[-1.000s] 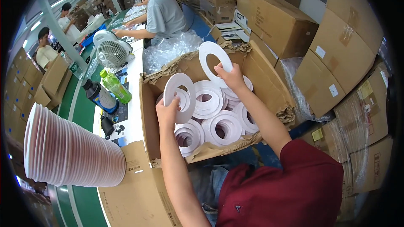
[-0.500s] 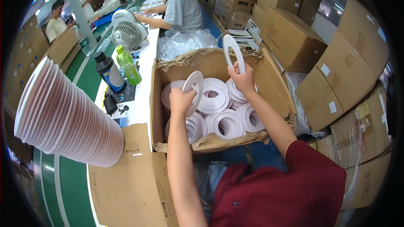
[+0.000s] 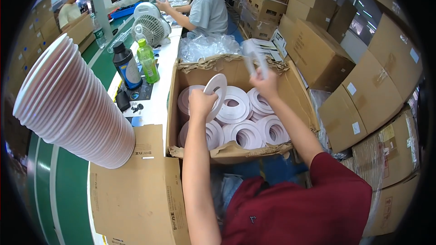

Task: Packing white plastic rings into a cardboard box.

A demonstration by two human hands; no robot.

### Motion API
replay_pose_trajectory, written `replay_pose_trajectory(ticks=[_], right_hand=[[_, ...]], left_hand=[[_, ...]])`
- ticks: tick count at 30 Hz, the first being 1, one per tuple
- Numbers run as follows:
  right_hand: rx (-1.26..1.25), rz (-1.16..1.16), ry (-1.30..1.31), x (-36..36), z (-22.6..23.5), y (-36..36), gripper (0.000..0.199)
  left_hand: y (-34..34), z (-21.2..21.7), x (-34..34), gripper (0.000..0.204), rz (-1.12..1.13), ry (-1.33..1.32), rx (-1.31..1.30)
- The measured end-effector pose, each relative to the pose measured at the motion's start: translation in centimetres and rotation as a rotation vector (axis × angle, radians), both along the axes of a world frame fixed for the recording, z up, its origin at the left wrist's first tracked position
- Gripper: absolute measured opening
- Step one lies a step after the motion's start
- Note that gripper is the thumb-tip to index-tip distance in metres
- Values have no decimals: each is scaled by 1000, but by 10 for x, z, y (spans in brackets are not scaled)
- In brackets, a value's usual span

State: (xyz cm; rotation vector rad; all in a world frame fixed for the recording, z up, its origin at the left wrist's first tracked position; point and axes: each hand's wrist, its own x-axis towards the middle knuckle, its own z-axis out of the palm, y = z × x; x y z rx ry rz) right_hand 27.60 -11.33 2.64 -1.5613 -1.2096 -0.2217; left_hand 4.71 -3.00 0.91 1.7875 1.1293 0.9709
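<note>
My left hand (image 3: 202,103) is closed on the edge of a white ring (image 3: 219,91), which stands tilted above the box. Higher and to the right, my right hand (image 3: 265,83) grips another white ring (image 3: 251,56), smeared by motion. Both hands are over an open cardboard box (image 3: 245,155) with a torn rim. Inside it lie several stacks of flat white rings (image 3: 244,134). At the left, a tall leaning stack of white rings (image 3: 77,104) stands on a cardboard sheet (image 3: 136,190).
On the white table stand a black bottle (image 3: 126,66), a green bottle (image 3: 147,61) and a fan (image 3: 150,26). Clear plastic bags (image 3: 209,47) lie behind the box. A person (image 3: 208,9) works farther back. Cardboard cartons (image 3: 363,81) pile up at the right.
The right hand's ring has shifted slightly right and down and is now blurred. My left hand still holds its ring. The view has shifted a little; the person at the back has raised their hands.
</note>
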Motion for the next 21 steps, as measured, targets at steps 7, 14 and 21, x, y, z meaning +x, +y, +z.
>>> replay_pose_trajectory(ticks=[7,14,21], right_hand=[[-83,241,-77,-2,-7,-5,12],[-40,37,66,4,-14,-7,10],[-271,439,-219,5,-14,-19,14]], left_hand=[[-1,7,-2,31,-35,17,-66],[-6,15,-4,28,-31,41,-44],[-3,11,-5,28,-26,228,63]])
